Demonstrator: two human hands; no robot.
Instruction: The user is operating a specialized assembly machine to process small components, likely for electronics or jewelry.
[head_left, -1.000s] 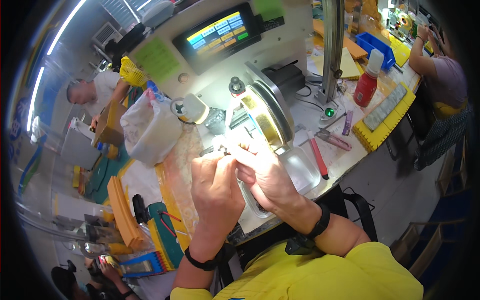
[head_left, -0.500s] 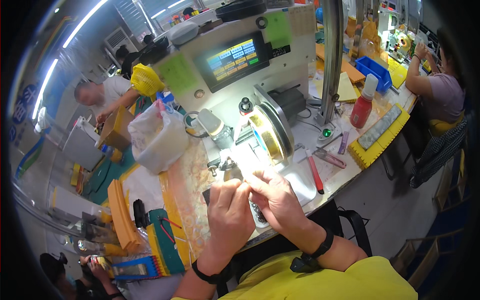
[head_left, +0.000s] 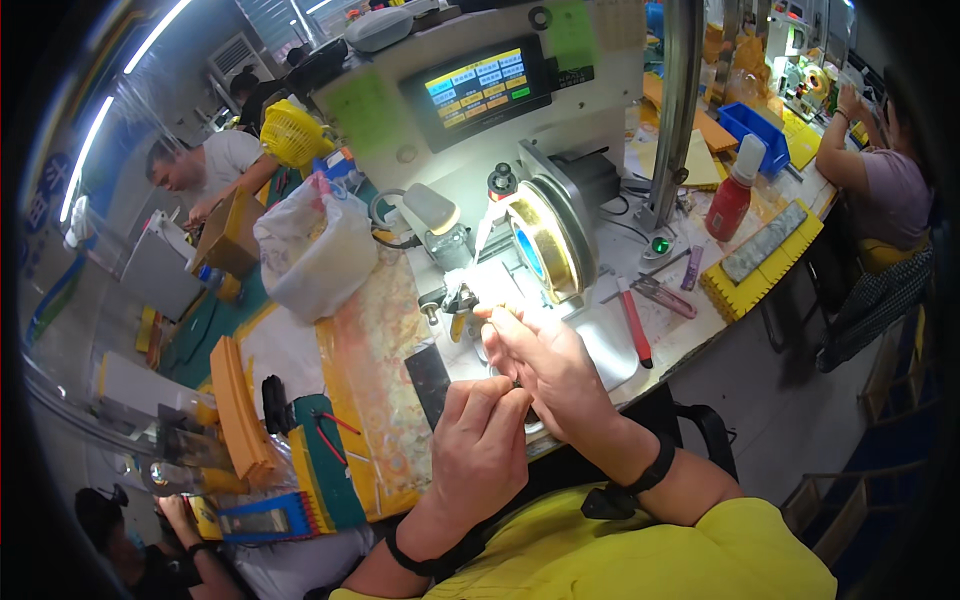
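Note:
My left hand (head_left: 482,440) is closed in a pinch, with a tiny dark piece just showing at its fingertips, too small to name. Just above and to the right, my right hand (head_left: 552,372) has thumb and finger pressed together under the bright lamp light; glare hides what they hold, if anything. Both hands are in front of a bench machine (head_left: 385,120) with a screen. Beyond my right fingertips stands its gold-rimmed wheel (head_left: 562,240), next to a small lamp head (head_left: 432,212). A dark flat plate (head_left: 428,382) lies left of my hands.
Right of the wheel lie a red-handled tool (head_left: 634,325), pliers (head_left: 668,298) and a red bottle (head_left: 730,190). A yellow tray (head_left: 770,262) sits by the right edge. Leftward are a white plastic bag (head_left: 312,250) and orange strips (head_left: 240,410). Other people work around.
My hands have drawn apart: the left moved down toward me, the right a little to the right. The dark plate now shows more fully. The view has shifted slightly.

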